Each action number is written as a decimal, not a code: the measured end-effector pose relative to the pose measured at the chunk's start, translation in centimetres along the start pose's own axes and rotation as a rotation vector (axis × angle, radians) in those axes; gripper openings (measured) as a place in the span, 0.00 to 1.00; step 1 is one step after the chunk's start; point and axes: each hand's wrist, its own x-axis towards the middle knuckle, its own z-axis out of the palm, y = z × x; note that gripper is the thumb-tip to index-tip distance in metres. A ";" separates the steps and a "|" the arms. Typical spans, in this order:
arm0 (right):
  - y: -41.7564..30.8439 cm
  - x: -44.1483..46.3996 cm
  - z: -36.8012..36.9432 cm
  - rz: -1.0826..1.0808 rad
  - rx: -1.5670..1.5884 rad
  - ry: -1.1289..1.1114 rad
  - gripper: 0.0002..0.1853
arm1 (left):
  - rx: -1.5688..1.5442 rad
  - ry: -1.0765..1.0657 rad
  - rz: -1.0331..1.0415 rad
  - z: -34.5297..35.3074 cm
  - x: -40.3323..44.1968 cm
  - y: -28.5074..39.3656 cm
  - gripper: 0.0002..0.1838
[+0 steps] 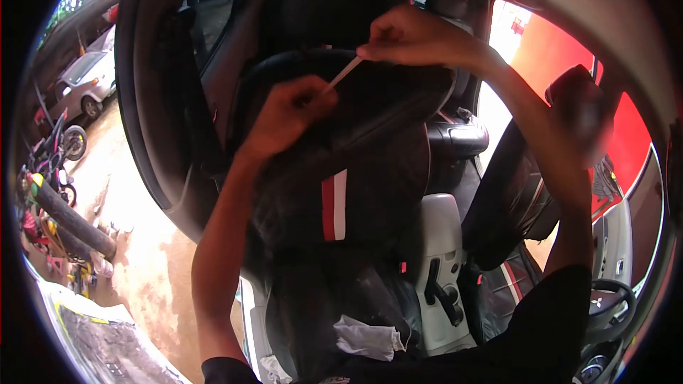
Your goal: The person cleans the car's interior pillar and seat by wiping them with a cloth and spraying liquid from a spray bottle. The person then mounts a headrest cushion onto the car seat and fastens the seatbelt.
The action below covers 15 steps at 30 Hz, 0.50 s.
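Note:
Inside a car, a thin pale strip is stretched at a slant between my two hands. My left hand is closed on its lower end, in front of the black seat backrest. Higher and to the right, my right hand pinches the upper end with thumb and finger, just below the black headrest. A red and white stripe runs down the backrest. A crumpled white cloth lies on the seat cushion.
Right of the seat are a grey centre console with a gear lever, another black seat and a steering wheel. The open door stands at the left. Outside are a parked car and motorcycles.

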 end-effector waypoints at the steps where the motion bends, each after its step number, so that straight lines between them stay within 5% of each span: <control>1: 0.1 -0.3 -0.4 -0.022 -0.079 0.002 0.20 | -0.072 0.018 -0.043 -0.8 0.0 -0.3 0.11; 11: 7.7 1.6 0.0 -0.004 -0.210 0.264 0.30 | 0.269 0.275 0.053 -3.9 4.3 -0.3 0.08; 15: 9.1 2.4 -0.5 0.052 -0.261 0.342 0.34 | 0.431 0.552 0.210 -5.2 8.2 -1.6 0.09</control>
